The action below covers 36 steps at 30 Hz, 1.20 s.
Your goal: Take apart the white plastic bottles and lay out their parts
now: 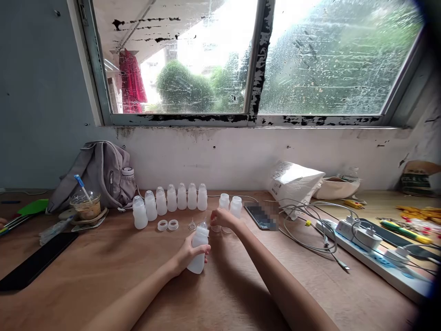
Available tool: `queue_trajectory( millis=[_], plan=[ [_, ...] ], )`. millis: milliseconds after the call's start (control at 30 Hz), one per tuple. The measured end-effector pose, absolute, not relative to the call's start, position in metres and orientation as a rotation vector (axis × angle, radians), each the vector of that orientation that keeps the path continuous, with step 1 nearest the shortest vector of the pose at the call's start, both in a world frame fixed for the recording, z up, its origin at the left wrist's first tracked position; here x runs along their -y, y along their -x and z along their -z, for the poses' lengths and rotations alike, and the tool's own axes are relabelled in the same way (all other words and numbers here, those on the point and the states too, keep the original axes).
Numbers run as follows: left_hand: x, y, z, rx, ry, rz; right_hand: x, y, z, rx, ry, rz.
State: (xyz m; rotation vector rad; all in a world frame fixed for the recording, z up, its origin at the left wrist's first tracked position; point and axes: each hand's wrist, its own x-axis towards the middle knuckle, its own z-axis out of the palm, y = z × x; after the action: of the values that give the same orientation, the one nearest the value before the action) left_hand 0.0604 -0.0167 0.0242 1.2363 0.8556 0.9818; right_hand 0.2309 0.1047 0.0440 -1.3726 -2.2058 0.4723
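Note:
My left hand (193,253) is wrapped round a frosted white baby bottle (197,263), tilted a little, with a clear nipple (204,223) at its top. My right hand (220,218) reaches across to the right of it, fingers bent down and pinched at a clear bottle cap (216,228); the fingertips are partly hidden. Beside that lies another clear cap (226,230). Two open bottles (236,207) stand just behind my right hand. To the left of the held bottle are two white rings (173,225) and a small clear nipple-like piece (192,225).
Several capped bottles (171,198) stand in a row at the back. A phone (258,216), coiled cables (310,230) and a power strip (379,257) lie to the right, near a white bag (292,184). A backpack (103,170), a drink cup (86,207) and a black slab (37,262) are on the left.

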Motion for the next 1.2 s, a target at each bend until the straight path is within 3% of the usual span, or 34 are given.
queue_trajectory(
  millis=[200,367,567,667,967,1067,1200],
  plan=[
    [0.015,-0.060,-0.018,-0.851,-1.264,-0.998,-0.095,-0.230,-0.055,2.297,1.495,-0.348],
    [0.011,-0.056,-0.011,-1.111,-1.358,-1.292,-0.082,-0.220,-0.080,2.268,1.387,-0.211],
    [0.003,-0.049,-0.010,-1.244,-1.468,-1.408,-0.053,-0.193,-0.092,2.352,1.049,-0.579],
    [0.002,-0.049,-0.013,-1.238,-1.486,-1.440,-0.041,-0.174,-0.085,2.277,1.087,-0.509],
    [0.003,-0.044,-0.029,-1.026,-1.301,-1.201,-0.040,-0.158,-0.075,2.074,1.056,-0.507],
    [0.006,-0.039,-0.031,-0.838,-1.203,-1.087,-0.035,-0.160,-0.082,2.022,0.968,-0.739],
    [0.012,-0.033,-0.033,-0.552,-0.999,-0.956,-0.034,-0.171,-0.093,2.026,0.778,-1.333]
  ],
)
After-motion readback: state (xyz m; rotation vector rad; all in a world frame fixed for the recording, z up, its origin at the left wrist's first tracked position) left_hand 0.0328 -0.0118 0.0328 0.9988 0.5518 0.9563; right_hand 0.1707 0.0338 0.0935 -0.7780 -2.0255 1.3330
